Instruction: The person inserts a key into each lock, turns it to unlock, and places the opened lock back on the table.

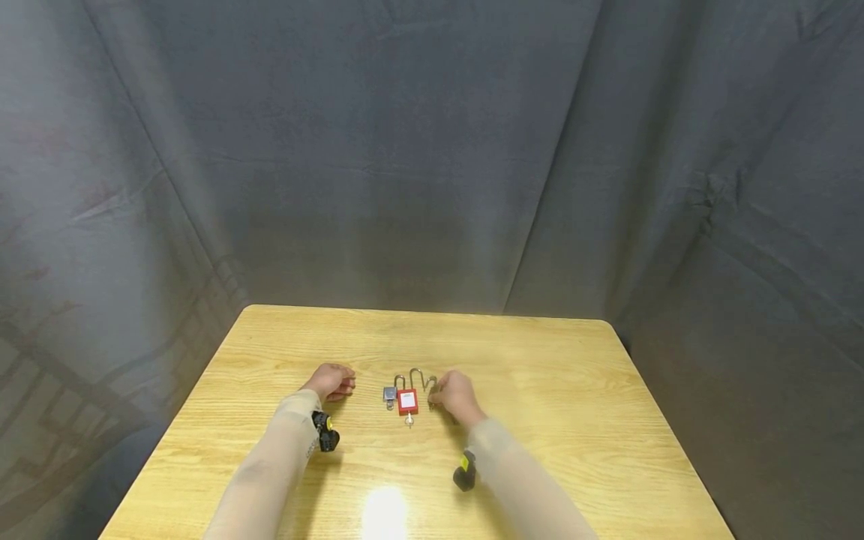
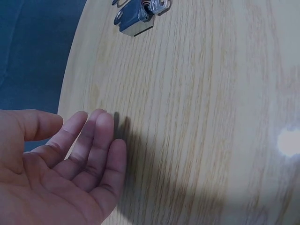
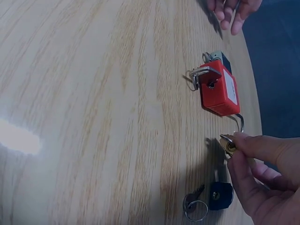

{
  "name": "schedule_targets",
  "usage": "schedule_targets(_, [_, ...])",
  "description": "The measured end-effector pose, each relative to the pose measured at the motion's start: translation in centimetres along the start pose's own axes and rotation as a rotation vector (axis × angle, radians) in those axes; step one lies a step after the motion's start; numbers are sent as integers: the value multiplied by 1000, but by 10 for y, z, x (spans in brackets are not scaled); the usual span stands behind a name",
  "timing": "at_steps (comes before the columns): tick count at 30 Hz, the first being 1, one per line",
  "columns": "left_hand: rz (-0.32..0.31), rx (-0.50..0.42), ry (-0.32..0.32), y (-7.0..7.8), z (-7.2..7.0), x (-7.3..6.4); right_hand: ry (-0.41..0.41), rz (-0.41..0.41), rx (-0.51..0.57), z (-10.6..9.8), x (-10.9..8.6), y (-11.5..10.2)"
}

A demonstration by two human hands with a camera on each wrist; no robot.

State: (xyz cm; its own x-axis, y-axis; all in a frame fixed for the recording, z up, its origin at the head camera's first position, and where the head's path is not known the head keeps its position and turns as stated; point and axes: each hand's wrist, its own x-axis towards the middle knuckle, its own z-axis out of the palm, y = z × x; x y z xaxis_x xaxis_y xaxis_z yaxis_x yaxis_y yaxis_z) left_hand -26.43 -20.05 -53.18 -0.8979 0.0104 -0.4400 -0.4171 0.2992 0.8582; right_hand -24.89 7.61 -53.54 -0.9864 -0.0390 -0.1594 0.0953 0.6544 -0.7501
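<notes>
Behind everything, a grey curtain [image 1: 405, 150] hung in folds around you, and in front of it spread the wooden table [image 1: 540, 375], with a bright glare [image 1: 385, 514] near its close edge. Your pale sleeves [image 1: 259, 480] reached in over the tabletop, each with a black wrist camera [image 1: 327, 433] strapped on. Your left hand [image 1: 332, 381] was relaxed, palm turned inward and fingers loosely bent, a little apart from the locks. Your right hand [image 1: 457, 396] pinched the brass lock between thumb and fingertips, just to the right of the red padlock [image 3: 213, 99].

That red padlock, the biggest of the locks, lay on the table between your hands, with a white label [image 3: 230, 88] on its face; its shackle [image 1: 416, 370] stood open, one leg outside the body. Just to its left lay the silver padlock [image 1: 390, 392], its shackle open too. The blue padlock [image 3: 221, 197] sat under your right hand in the right wrist view. The brass lock [image 3: 228, 146] was partly covered by your fingers. Smallest were the keys: one [image 3: 205, 71] stuck out of the red padlock, and another [image 3: 198, 192] lay on a ring just beside the blue one.
</notes>
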Motion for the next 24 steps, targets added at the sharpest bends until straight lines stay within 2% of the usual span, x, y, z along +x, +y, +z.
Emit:
schedule_targets(10, [17, 4, -13, -4, -1, 1, 7, -8, -27, 2, 2, 4])
schedule_targets(17, [5, 4, -14, -3, 0, 2, 14, -33, -44, 4, 2, 6])
schedule_targets(21, [10, 4, -20, -3, 0, 2, 11, -51, -87, 3, 1, 4])
schedule_targets(24, [11, 1, -22, -4, 0, 2, 13, -50, -171, 2, 1, 2])
